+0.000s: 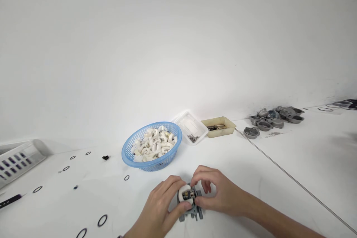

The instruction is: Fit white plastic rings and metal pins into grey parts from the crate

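A grey metal part (193,212) with a white curved piece (182,192) on top stands on the white table at the lower middle. From the left, my left hand (164,202) holds it, thumb and fingers around the white piece. My right hand (214,191) is at its right side, thumb and forefinger bent towards the metal part's edge; whether something small sits between those fingertips is too small to tell. Behind my hands stands a blue basket (158,163) filled with white curved pieces like the one on the metal part.
A clear tray (188,124) with small pins and a yellowish tray (223,130) stand by the wall. Grey metal bowls (264,124) are heaped at the right. Black rings (102,220) lie at the left, near a white basket (19,160). A thin rod (292,179) crosses the right side.
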A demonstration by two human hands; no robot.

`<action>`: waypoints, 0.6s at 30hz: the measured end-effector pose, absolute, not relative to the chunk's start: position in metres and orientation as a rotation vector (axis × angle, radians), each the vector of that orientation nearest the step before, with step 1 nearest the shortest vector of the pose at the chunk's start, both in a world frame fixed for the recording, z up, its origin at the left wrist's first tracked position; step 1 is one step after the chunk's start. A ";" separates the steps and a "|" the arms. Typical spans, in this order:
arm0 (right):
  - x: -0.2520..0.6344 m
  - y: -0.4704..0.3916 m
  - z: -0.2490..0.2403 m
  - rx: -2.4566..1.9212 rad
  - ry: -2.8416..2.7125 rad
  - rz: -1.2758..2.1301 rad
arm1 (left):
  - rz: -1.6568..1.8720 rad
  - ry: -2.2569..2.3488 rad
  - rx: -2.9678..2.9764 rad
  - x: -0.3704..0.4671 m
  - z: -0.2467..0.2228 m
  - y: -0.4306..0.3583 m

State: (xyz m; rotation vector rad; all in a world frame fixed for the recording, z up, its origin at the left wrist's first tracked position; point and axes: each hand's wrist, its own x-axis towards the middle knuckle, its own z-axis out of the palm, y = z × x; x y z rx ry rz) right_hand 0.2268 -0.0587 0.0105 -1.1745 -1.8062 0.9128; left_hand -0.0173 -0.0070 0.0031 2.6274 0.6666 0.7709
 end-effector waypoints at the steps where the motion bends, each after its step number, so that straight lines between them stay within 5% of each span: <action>1: 0.227 -0.060 0.011 -1.159 -1.816 0.900 | 0.769 0.659 2.631 -0.017 0.003 -0.007; 18: 0.225 -0.066 0.010 -1.094 -1.844 1.077 | 0.775 0.657 2.621 -0.016 0.008 -0.008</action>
